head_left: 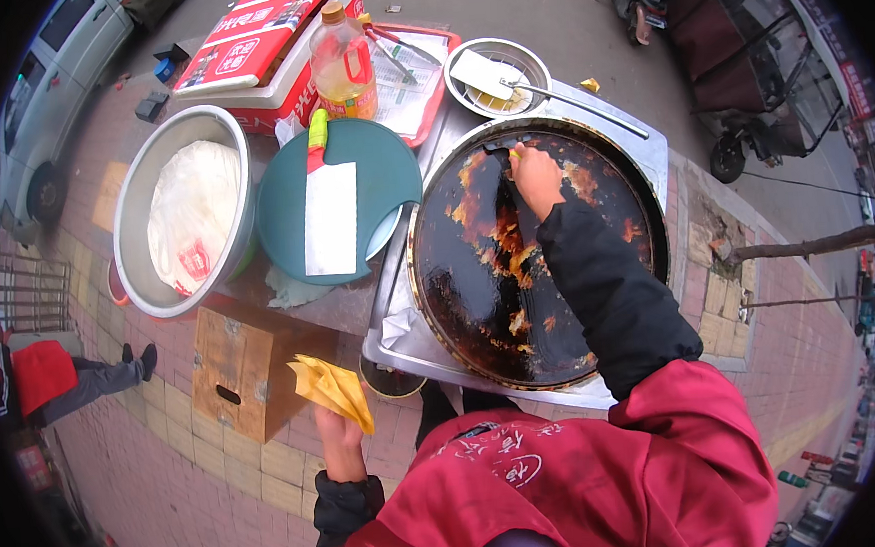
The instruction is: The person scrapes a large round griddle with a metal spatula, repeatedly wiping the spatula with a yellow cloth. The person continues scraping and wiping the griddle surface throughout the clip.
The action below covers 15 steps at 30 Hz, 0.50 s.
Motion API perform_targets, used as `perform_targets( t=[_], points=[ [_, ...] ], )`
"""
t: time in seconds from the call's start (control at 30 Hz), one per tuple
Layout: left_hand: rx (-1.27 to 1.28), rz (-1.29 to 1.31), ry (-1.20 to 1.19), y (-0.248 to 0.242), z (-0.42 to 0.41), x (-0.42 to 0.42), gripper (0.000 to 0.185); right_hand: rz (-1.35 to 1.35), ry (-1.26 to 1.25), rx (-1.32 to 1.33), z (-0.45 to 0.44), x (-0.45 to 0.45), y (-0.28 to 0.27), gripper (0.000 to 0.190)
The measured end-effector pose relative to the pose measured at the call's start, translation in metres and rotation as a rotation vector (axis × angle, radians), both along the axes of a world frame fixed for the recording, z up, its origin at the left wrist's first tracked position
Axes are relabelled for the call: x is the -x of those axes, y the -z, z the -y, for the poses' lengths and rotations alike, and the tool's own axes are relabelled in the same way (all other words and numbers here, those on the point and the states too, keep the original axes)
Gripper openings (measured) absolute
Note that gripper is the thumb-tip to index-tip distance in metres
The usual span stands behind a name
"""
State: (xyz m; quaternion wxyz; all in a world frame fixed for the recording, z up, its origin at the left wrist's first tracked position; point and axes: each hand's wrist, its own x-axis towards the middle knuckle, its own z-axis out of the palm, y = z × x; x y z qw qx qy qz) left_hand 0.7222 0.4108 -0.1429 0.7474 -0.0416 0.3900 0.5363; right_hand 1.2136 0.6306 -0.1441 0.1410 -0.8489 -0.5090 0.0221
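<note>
My right hand (537,179) grips a scraper (500,148) by its yellow-green handle; its dark blade rests on the far part of a large round black griddle (453,280). Browned, crusty residue (513,257) is spread over the griddle's oily surface. Low in front of me, to the griddle's left, my left hand (340,436) holds a folded yellow paper or cloth (332,389). A cleaver (331,220) with a green and red handle lies on a round green cutting board (280,200). Left of it, a metal basin (127,217) holds something pale under a plastic bag (196,190).
An oil bottle (347,87) stands beside a red-and-white box (236,56). Tongs (394,54) lie on a red-rimmed tray (439,112). A long-handled turner (485,71) rests across a round pan (539,60). A wooden crate (225,362) is below; a person (53,376) is at left.
</note>
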Motion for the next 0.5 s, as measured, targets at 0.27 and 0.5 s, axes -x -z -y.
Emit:
perform_targets(
  t=[0.27, 0.5],
  points=[
    [-0.053, -0.041, 0.064, -0.019, 0.006, -0.001, 0.034, -0.075, 0.088, -0.163, 0.018, 0.009, 0.025, 0.034],
    [-0.181, 0.076, 0.160, -0.028, -0.004, -0.008, 0.036, -0.198, -0.004, -0.271, 0.112, 0.002, 0.001, 0.031]
  ],
)
